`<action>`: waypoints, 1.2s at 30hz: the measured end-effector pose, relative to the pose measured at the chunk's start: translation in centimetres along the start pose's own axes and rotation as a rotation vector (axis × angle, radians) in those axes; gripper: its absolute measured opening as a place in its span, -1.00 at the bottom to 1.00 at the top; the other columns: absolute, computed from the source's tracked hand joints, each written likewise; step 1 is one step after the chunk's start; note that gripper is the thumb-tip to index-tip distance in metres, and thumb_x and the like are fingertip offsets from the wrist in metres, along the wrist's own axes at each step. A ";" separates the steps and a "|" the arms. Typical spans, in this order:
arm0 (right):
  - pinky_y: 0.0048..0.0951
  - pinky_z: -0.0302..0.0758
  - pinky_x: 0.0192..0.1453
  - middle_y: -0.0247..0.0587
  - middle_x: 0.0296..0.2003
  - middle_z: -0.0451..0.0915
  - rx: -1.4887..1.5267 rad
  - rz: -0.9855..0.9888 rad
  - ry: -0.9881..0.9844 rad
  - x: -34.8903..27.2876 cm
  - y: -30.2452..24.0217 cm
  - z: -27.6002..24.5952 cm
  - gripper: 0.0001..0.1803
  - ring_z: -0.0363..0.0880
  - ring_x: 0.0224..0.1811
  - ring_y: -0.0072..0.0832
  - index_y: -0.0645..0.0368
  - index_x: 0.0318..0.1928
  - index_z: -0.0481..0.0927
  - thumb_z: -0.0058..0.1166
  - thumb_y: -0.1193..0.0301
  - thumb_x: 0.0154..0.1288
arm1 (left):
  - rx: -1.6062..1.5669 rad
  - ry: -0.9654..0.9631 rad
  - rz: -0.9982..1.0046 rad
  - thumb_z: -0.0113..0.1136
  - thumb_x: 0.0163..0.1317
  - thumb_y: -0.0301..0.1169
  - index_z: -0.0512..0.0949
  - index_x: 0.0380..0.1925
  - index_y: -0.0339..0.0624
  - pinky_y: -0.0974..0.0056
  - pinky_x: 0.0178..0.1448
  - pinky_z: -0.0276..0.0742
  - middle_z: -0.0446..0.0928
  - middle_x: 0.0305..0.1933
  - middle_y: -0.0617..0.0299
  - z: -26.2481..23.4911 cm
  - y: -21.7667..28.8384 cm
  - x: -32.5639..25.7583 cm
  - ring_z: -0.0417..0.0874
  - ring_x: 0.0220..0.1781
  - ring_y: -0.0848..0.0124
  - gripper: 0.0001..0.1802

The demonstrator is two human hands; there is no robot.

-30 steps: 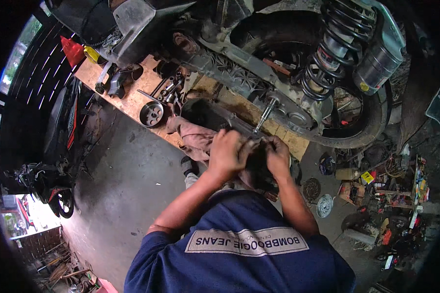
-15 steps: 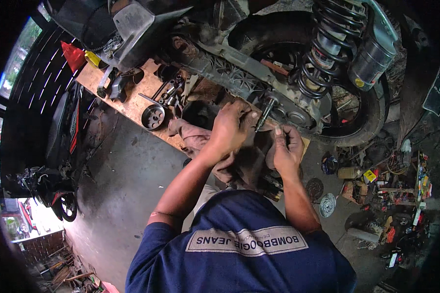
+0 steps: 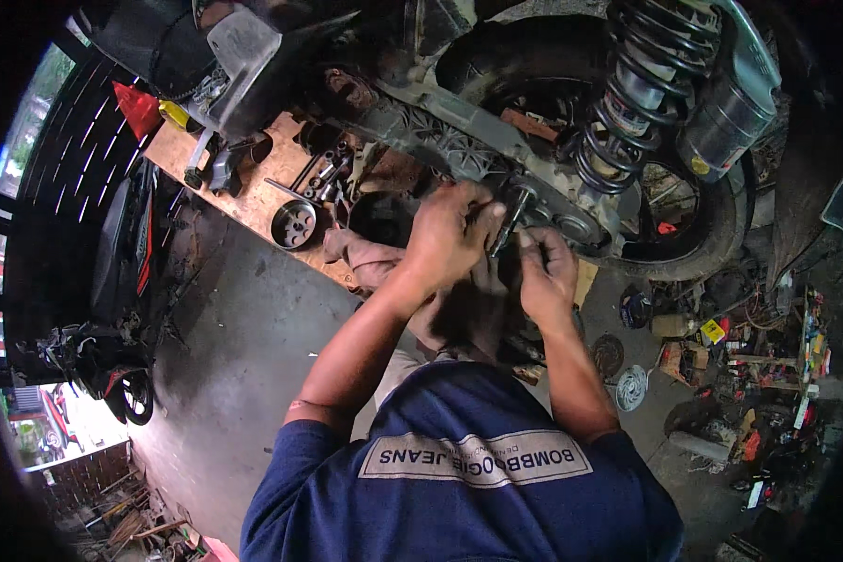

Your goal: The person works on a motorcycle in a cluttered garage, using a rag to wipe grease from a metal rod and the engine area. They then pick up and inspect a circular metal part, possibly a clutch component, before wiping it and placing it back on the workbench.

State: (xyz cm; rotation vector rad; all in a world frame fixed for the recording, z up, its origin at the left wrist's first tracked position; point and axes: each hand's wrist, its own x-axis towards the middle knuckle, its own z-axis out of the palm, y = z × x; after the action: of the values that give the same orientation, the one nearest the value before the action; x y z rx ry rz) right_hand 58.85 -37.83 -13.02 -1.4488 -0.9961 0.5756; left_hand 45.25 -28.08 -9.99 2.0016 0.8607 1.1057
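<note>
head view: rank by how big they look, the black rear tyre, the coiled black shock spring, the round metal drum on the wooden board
1. Black rear tyre, largest.
2. Coiled black shock spring.
3. Round metal drum on the wooden board, smallest.
Fisheye bending leaves this order unchanged.

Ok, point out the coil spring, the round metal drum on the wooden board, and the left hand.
coil spring (image 3: 628, 112), head view, on its middle coils.
round metal drum (image 3: 294, 225), head view, on its open face.
left hand (image 3: 450, 234), head view, on the back of the hand.
</note>
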 end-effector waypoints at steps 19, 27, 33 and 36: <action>-0.50 0.43 -0.17 -0.29 -0.41 0.56 -0.034 -0.044 0.052 -0.6 -3.5 -0.9 -0.82 0.46 -0.33 -0.60 0.31 -0.26 0.57 0.07 0.41 0.40 | -0.394 -0.184 -0.338 0.15 0.39 -0.34 0.49 -0.28 -0.27 0.37 -0.31 0.37 0.45 -0.43 0.37 1.8 -2.1 -1.9 0.41 -0.36 0.58 -0.81; -0.43 0.46 -0.13 -0.25 -0.37 0.59 -0.003 0.217 -0.217 -2.0 1.9 1.2 -0.87 0.50 -0.30 -0.53 0.24 -0.17 0.60 0.01 0.51 0.35 | -0.448 0.103 -0.093 0.16 0.39 -0.33 0.50 -0.23 -0.31 0.42 -0.08 0.40 0.49 -0.36 0.30 -1.9 1.3 -0.1 0.44 -0.24 0.56 -0.78; -0.46 0.44 -0.18 -0.30 -0.40 0.57 -0.328 0.216 -0.359 -2.5 3.6 -1.4 -0.83 0.47 -0.33 -0.57 0.25 -0.19 0.60 0.08 0.40 0.34 | -0.103 -0.082 -0.325 0.16 0.37 -0.28 0.51 -0.14 -0.35 0.23 -0.08 0.48 0.60 -0.24 -0.05 -1.0 -4.8 -2.5 0.55 -0.25 0.29 -0.69; -0.45 0.43 -0.30 -0.25 -0.50 0.60 -0.213 0.326 -0.223 -2.3 3.4 -3.2 -0.80 0.49 -0.43 -0.59 0.28 -0.27 0.63 0.18 0.37 0.27 | -0.132 -0.194 -0.217 0.18 0.33 -0.24 0.54 -0.17 -0.35 0.22 -0.13 0.51 0.61 -0.30 -0.05 -1.9 -5.6 -3.1 0.58 -0.30 0.23 -0.68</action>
State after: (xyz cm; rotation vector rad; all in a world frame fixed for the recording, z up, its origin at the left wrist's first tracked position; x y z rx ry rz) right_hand 61.19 -41.12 -16.31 -1.7820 -1.0233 0.9051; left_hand 41.03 -27.06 -15.06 1.8228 0.8568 0.8111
